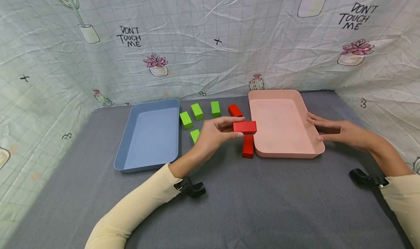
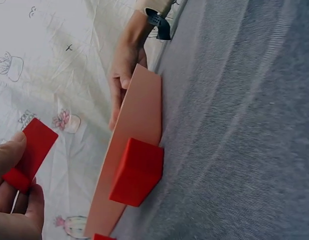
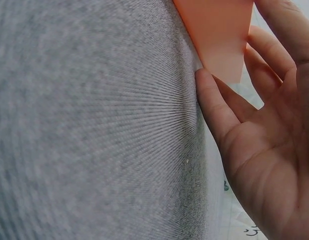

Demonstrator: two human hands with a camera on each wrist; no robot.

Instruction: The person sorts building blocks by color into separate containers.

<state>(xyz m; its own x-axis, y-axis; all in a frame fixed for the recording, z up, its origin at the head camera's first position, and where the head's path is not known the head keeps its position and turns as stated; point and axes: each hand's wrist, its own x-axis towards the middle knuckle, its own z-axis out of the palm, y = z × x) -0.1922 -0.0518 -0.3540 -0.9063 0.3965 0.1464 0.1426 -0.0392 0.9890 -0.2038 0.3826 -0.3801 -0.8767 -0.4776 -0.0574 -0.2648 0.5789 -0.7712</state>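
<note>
Between its thumb and fingers my left hand pinches a red block, raised above the table just left of the pink tray. The same block shows at the left of the left wrist view. A second red block lies against the tray's left side, and another red block lies farther back, partly behind the fingers. My right hand is at the tray's right side, its fairly straight fingers touching the rim. The right wrist view shows these fingers beside the tray's wall.
A blue tray stands at the left. Several green blocks lie between the two trays, one partly covered by my left hand. Grey cloth covers the table, and a printed curtain hangs behind it.
</note>
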